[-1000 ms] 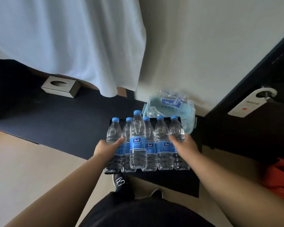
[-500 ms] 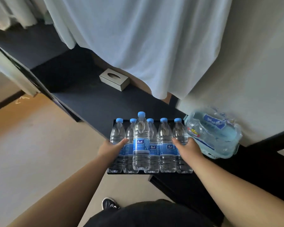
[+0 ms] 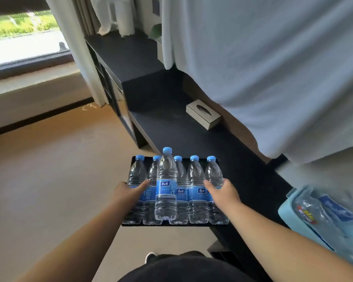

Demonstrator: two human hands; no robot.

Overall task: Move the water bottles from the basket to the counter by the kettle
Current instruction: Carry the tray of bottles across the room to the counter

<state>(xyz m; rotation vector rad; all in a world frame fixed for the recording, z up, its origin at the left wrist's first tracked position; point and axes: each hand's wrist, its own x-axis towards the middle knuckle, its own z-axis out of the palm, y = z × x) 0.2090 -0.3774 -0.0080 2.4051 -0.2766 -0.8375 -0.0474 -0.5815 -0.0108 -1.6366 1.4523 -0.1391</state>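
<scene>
Several clear water bottles (image 3: 165,192) with blue caps and blue labels stand upright in a row on a black tray (image 3: 171,225). One bottle in front stands taller than the others. My left hand (image 3: 128,192) grips the leftmost bottles and my right hand (image 3: 222,192) grips the rightmost one, so the row is clamped from both sides. The tray hangs partly over the floor at the edge of the dark counter (image 3: 192,135). At the far end of the higher counter stands a blurred white shape (image 3: 118,19), possibly the kettle.
A light blue basket (image 3: 289,216) with wrapped bottles sits on the counter at the right. A metal tissue box (image 3: 203,113) lies ahead on the counter. A white cloth (image 3: 273,68) hangs over the counter's back. Wooden floor and a window lie to the left.
The tray with the bottles has moved left along the counter, away from the blue basket. My view has swung left, and the higher counter and window now show. Both hands hold as before.
</scene>
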